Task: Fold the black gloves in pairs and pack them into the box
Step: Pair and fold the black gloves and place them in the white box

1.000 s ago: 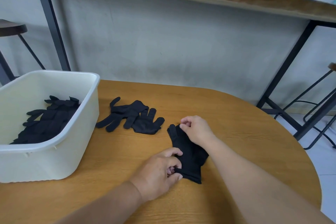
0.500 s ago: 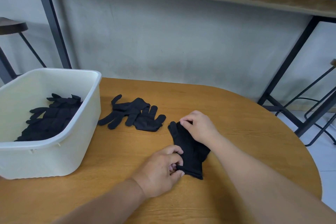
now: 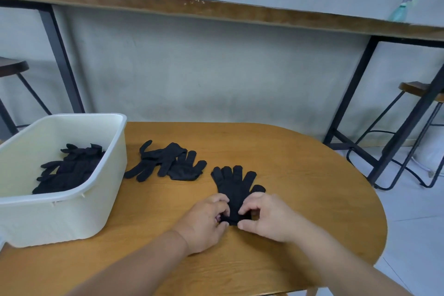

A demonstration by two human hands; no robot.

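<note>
Your fingers curl over the cuff end of the black glove (image 3: pixel 234 187) and hide its edge, so whether one glove or a stacked pair lies there cannot be told. Your left hand (image 3: pixel 204 221) pinches the cuff at its left corner between thumb and curled fingers; your right hand (image 3: pixel 266 217) pinches the right corner the same way, thumb low against the table. Compared with a second ago, your right hand has come off the fingertip end of the glove and down to the cuff beside your left, and the glove, then bunched and angled, now lies spread flat with its fingers fanned away from you. It rests on the wooden table (image 3: pixel 300 175), near the middle. Left of it, apart from it, sits a loose heap of gloves (image 3: pixel 168 163), just beside the white box (image 3: pixel 72 211). Inside the box lie packed gloves (image 3: pixel 69 170), their lower part hidden by the near wall. The box's left side is cut off by the frame edge. A stool (image 3: pixel 418 89) stands at far right, partly cut off.
</note>
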